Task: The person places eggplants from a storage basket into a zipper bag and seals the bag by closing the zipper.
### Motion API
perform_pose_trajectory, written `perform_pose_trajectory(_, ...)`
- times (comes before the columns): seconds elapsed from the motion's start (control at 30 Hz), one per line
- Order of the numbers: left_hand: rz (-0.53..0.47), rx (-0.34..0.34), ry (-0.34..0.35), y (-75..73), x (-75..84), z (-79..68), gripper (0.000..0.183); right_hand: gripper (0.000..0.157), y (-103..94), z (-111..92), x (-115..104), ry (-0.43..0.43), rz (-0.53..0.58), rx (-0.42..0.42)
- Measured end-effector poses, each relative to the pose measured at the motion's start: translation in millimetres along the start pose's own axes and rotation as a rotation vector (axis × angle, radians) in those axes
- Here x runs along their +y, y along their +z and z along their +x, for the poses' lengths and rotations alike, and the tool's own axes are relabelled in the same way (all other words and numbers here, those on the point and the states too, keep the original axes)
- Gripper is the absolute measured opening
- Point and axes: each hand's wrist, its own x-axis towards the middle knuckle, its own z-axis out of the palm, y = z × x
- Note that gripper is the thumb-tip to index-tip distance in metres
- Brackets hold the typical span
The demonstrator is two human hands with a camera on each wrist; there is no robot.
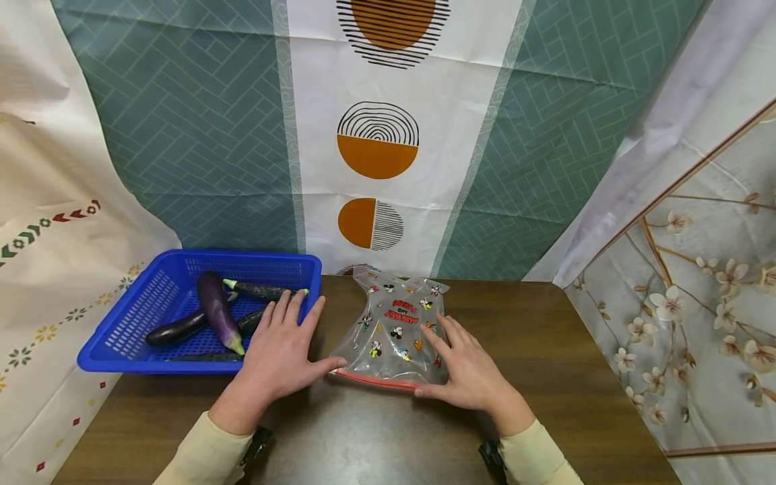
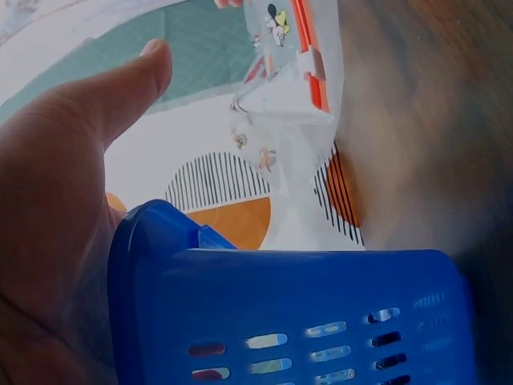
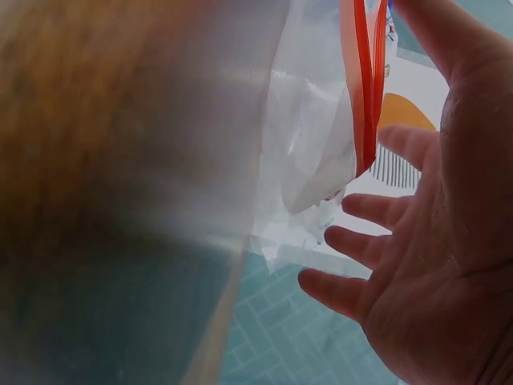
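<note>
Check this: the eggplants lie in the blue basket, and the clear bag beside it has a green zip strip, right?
No, the zip strip is red, as the head view shows. The eggplants do lie in the blue basket, with the clear bag beside it.

The head view is bright, glare whitening the tabletop (image 1: 345,441); the wrist views are dimmer, hazier.
</note>
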Motion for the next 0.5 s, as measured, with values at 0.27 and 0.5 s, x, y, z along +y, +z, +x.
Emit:
perform_pose_trajectory(0.27, -0.009, 0.002, -0.01, -2.5, -1.4, -1.0, 0.118, 0.126, 1.1, -1.5, 3.5, -0.003, 0.02, -0.025)
perform_pose_trajectory(0.5, -0.002, 0.005, -0.013, -3.1, -2.6, -0.6, 0.116, 0.122, 2.0, -2.5, 5.7, 0.002, 0.027, -0.04)
